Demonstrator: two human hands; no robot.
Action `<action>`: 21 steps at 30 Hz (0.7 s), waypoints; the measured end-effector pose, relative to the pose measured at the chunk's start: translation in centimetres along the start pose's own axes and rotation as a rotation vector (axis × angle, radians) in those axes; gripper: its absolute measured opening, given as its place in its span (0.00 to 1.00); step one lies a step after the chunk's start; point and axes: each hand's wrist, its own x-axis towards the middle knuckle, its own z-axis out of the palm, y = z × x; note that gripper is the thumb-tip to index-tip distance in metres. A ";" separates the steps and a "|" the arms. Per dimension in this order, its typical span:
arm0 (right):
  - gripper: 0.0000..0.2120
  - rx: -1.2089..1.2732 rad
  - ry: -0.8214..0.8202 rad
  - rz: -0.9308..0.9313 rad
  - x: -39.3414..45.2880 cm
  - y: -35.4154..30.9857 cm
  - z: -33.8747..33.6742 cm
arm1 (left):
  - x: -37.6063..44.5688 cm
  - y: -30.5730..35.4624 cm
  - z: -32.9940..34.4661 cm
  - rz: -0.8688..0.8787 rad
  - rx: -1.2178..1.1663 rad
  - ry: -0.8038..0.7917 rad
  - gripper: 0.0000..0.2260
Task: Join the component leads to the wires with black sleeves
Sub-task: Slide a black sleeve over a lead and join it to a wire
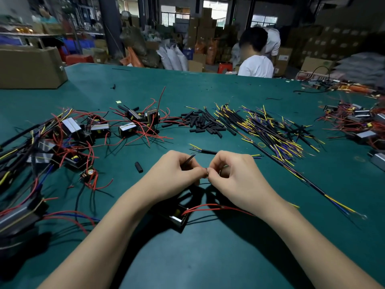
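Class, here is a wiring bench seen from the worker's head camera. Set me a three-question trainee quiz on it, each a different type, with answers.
1. True or false: both hands pinch wire ends together.
2. The loose black sleeves lie: A) left of the wire pile, B) right of it, C) inside the cardboard box.
3. What colour are the component's leads?

Key: 1 true: left hand, right hand. 2 A: black sleeves, wire pile. 3 red: component.

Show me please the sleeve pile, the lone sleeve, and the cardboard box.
sleeve pile (201,122): head view, middle of the heap.
lone sleeve (138,167): head view, middle of its length.
cardboard box (29,68): head view, front wall.
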 end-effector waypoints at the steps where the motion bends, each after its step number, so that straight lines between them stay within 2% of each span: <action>1: 0.08 -0.028 -0.002 -0.035 -0.1 -0.1 0.1 | 0.0 0.0 -0.1 -0.029 -0.002 -0.025 0.12; 3: 0.08 -0.031 -0.005 -0.056 -0.2 -0.1 0.3 | 0.0 0.1 -0.4 -0.071 -0.007 -0.052 0.12; 5: 0.08 0.077 -0.044 0.026 0.0 0.2 0.2 | -0.1 0.1 -0.3 -0.060 0.018 -0.022 0.11; 9: 0.07 0.318 -0.159 0.191 0.4 0.7 -0.6 | -0.2 0.1 0.1 0.123 0.175 0.124 0.05; 13: 0.06 0.324 -0.149 0.204 0.4 0.9 -0.8 | -0.4 0.1 0.1 0.309 0.217 0.196 0.03; 17: 0.05 0.213 -0.136 0.169 0.4 0.7 -0.8 | -0.4 0.0 0.0 0.386 0.368 0.236 0.01; 21: 0.05 -0.093 -0.057 -0.035 0.1 0.0 -0.8 | -0.3 -0.1 0.3 0.332 0.426 0.205 0.04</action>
